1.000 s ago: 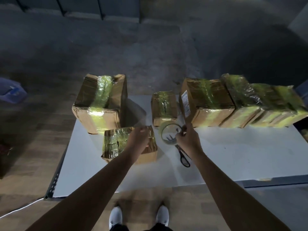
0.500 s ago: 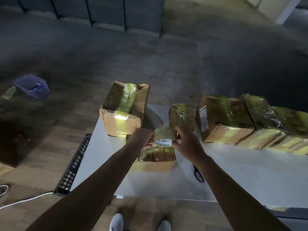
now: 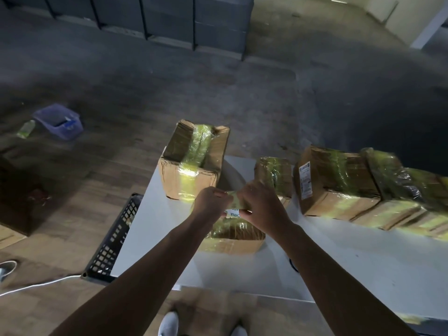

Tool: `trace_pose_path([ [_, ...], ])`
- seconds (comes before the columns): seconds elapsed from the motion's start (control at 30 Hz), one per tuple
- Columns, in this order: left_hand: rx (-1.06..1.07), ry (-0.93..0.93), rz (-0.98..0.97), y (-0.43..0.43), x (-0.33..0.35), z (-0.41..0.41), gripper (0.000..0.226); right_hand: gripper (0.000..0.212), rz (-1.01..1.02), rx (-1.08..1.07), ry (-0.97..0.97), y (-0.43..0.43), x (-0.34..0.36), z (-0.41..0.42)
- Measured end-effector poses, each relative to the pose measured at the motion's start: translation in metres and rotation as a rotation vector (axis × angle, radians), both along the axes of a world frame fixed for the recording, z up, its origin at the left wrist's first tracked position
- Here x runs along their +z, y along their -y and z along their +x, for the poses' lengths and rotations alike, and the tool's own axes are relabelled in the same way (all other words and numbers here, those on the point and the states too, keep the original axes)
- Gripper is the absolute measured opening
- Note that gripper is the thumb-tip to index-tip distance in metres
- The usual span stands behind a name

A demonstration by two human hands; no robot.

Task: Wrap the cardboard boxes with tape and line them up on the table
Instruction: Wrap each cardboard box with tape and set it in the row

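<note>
L hand + R hand: fingers pinching tape over small box, on table.

Matt brown cardboard boxes gleam under glossy, crinkled yellow-green tape on a smooth white table, flanked by a black plastic lattice crate, wood-grain floorboards, rough grey concrete and a translucent purple plastic tub.

- Large box stands on the far left corner of the table.
- Front box lies before it.
- Tape roll sits above the front box, gripped between the left hand and right hand.
- Small box and row of boxes lie to the right.
- Crate lies on the floor, left of the table.
</note>
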State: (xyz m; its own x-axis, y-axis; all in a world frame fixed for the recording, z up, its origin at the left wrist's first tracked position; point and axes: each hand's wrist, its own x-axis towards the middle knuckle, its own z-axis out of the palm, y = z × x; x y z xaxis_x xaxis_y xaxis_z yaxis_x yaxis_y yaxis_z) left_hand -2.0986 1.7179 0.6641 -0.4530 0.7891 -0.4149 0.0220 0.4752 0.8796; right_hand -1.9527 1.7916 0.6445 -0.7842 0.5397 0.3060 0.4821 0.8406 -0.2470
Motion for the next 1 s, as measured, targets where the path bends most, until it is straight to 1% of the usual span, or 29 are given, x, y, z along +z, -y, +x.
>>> trace_pose_path([
  [0.1,0.031,0.104,0.014,0.002,-0.003,-0.008,0.015,0.037,-0.019,0.005,-0.045,-0.002,-0.002,-0.002],
  [0.13,0.036,0.144,0.015,0.003,-0.003,-0.010,0.016,0.041,-0.083,0.010,-0.081,-0.002,-0.004,-0.001],
  [0.23,0.048,0.317,0.030,0.004,-0.003,-0.018,0.021,0.058,-0.389,-0.003,-0.154,-0.004,-0.009,0.003],
  [0.27,0.044,0.373,0.032,0.006,-0.003,-0.022,0.023,0.060,-0.469,-0.034,-0.130,-0.005,-0.012,0.006],
  [0.33,0.008,0.435,0.019,0.010,-0.004,-0.029,0.024,0.050,-0.556,-0.104,-0.049,-0.008,-0.018,0.010],
  [0.4,-0.024,0.450,-0.006,0.014,-0.007,-0.034,0.029,0.043,-0.541,-0.104,-0.030,-0.008,-0.021,0.010],
  [0.5,0.023,0.392,-0.012,0.017,-0.013,-0.039,0.042,0.046,-0.480,-0.003,-0.074,-0.007,-0.017,0.000],
  [0.53,0.048,0.373,-0.002,0.016,-0.015,-0.041,0.042,0.047,-0.509,0.018,-0.095,-0.006,-0.014,-0.004],
  [0.63,0.131,0.357,0.028,0.016,-0.019,-0.048,0.036,0.046,-0.708,-0.002,-0.145,-0.003,-0.004,-0.012],
  [0.67,0.146,0.328,0.023,0.016,-0.019,-0.050,0.033,0.047,-0.726,0.002,-0.141,-0.003,-0.002,-0.014],
  [0.7,0.153,0.293,0.015,0.017,-0.020,-0.051,0.030,0.048,-0.719,0.015,-0.129,-0.003,-0.001,-0.015],
  [0.77,0.174,0.238,0.008,0.019,-0.022,-0.054,0.026,0.048,-0.637,0.047,-0.080,-0.004,0.004,-0.020],
  [0.87,0.235,0.184,0.010,0.024,-0.030,-0.063,0.018,0.049,-0.441,0.090,0.087,-0.008,0.011,-0.030],
  [0.97,0.253,0.160,0.004,0.031,-0.039,-0.073,0.016,0.037,-0.236,0.150,0.271,-0.010,0.014,-0.038],
  [1.0,0.257,0.158,0.001,0.032,-0.042,-0.076,0.016,0.037,-0.158,0.155,0.330,-0.010,0.014,-0.041],
])
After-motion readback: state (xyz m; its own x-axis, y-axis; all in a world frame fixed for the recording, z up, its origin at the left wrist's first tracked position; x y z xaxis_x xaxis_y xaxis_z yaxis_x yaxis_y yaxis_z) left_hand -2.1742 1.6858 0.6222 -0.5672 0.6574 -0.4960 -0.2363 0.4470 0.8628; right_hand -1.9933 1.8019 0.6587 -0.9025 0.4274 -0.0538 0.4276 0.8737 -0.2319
